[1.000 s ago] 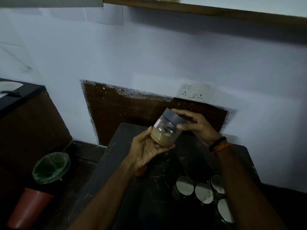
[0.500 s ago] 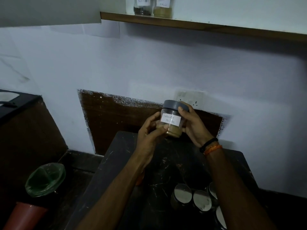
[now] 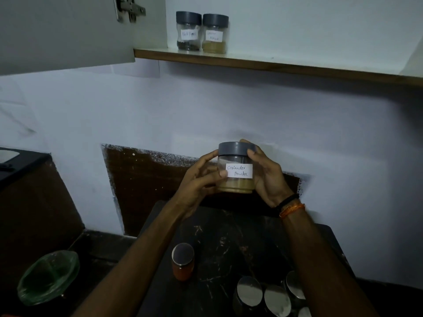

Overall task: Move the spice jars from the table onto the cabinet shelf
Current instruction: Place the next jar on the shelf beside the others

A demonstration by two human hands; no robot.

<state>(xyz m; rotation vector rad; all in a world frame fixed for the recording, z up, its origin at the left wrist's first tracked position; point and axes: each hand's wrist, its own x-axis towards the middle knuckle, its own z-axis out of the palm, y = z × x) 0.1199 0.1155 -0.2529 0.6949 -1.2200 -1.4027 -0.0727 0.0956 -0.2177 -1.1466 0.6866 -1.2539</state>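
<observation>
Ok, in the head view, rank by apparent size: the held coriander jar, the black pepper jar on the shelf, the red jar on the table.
1. Coriander jar, largest, held by the left hand and right hand.
2. Black pepper jar and red jar look about alike; differing distances and the red jar's steep angle make ranking unsure.

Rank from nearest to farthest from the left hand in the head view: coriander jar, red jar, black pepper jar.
1. Coriander jar: held by the left hand.
2. Red jar: below, on the table.
3. Black pepper jar: up on the shelf.
</observation>
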